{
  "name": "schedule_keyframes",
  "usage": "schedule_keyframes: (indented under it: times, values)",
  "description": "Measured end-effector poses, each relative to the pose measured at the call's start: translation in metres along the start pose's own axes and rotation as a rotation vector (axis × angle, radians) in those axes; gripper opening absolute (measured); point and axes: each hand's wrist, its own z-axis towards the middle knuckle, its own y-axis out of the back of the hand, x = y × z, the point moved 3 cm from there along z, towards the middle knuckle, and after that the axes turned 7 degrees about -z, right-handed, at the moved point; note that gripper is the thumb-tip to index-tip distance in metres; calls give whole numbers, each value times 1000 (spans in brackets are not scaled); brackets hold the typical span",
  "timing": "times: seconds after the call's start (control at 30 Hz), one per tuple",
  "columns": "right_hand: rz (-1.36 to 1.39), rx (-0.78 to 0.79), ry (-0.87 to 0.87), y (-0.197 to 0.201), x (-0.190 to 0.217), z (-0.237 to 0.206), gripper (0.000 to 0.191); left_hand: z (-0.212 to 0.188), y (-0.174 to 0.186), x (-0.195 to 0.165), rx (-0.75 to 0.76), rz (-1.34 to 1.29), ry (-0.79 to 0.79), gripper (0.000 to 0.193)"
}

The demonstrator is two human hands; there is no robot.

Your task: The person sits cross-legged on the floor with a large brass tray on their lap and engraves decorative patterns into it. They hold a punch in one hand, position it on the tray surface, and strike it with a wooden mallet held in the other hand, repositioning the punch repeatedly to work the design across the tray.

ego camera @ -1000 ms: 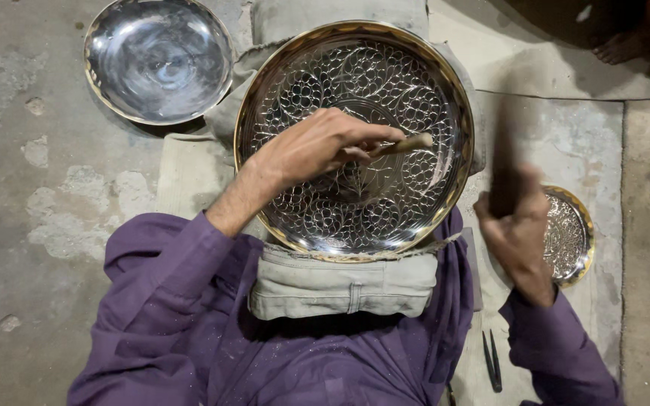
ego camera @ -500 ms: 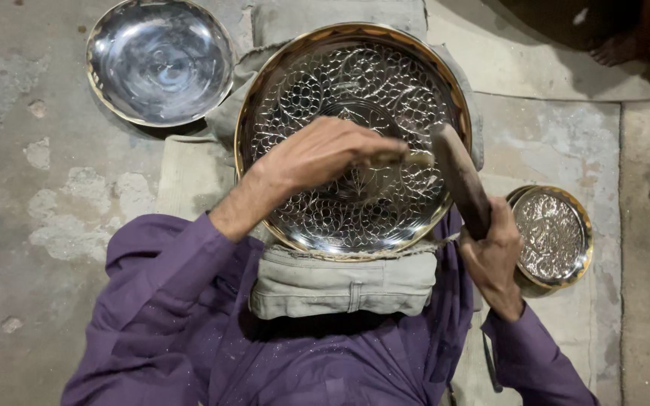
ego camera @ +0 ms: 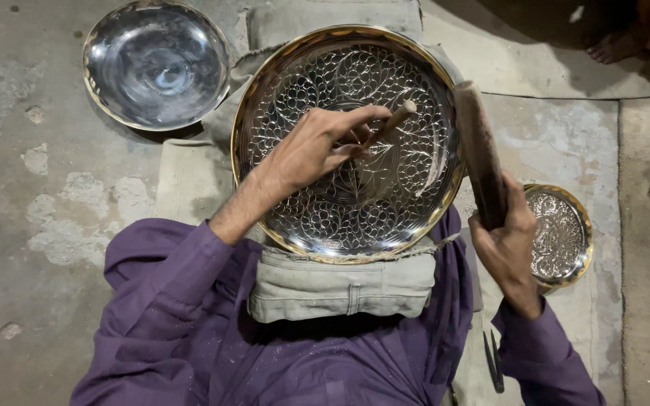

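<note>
1. A thin chisel (ego camera: 391, 124) is pinched by the closed fingers of the left hand (ego camera: 317, 146), its tip set on the tray (ego camera: 295, 90).
2. A dark mallet (ego camera: 480, 154) is gripped by the right hand (ego camera: 507, 244), fingers wrapped around its lower end, raised beside the tray.
3. The tray is propped on a grey cushion (ego camera: 344, 289) over the lap.
4. The tray is judged stiff, rather heavy and smooth (probably slippery); it is best held at the rim.
5. A dense leaf pattern and a golden rim are seen on it.

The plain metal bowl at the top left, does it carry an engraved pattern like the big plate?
No, the plain bowl has a smooth, shiny inside, while the big plate is covered with engraved floral patterns.
</note>
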Motion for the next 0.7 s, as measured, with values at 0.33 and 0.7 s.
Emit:
schedule_keyframes:
  times: [0.33,0.7]
  values:
    - [238,62,-130,20,27,30,65,-1,-2,-4,-14,45,21,59]
    - [-131,29,-55,8,15,14,61,7,-7,-20,76,93,-22,46]
